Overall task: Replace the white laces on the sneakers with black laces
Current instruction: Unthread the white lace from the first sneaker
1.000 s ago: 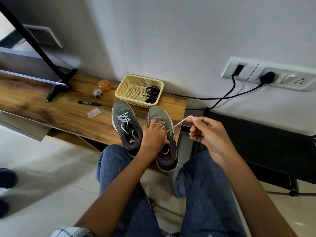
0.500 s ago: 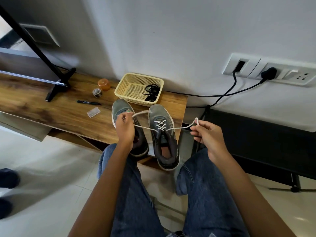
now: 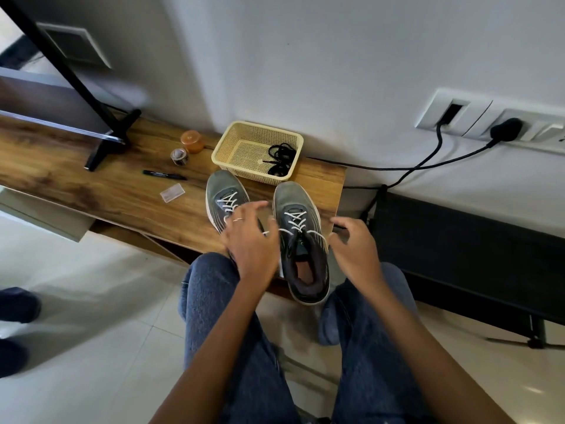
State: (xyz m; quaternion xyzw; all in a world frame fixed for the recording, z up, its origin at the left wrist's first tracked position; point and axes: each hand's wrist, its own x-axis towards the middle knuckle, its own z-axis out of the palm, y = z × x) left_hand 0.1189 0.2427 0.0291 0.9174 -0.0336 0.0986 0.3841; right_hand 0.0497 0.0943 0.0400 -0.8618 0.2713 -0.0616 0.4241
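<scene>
Nowhere legible writing, black marker [image 3: 164, 174] label blurred — sneakers [image 3: 301, 240] unbranded

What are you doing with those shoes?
A person is taking the white lace out of the right sneaker on the wooden table. The left hand and right hand hover open on either side of it. The left sneaker is laced white too. Black laces wait in the yellow basket.
</scene>
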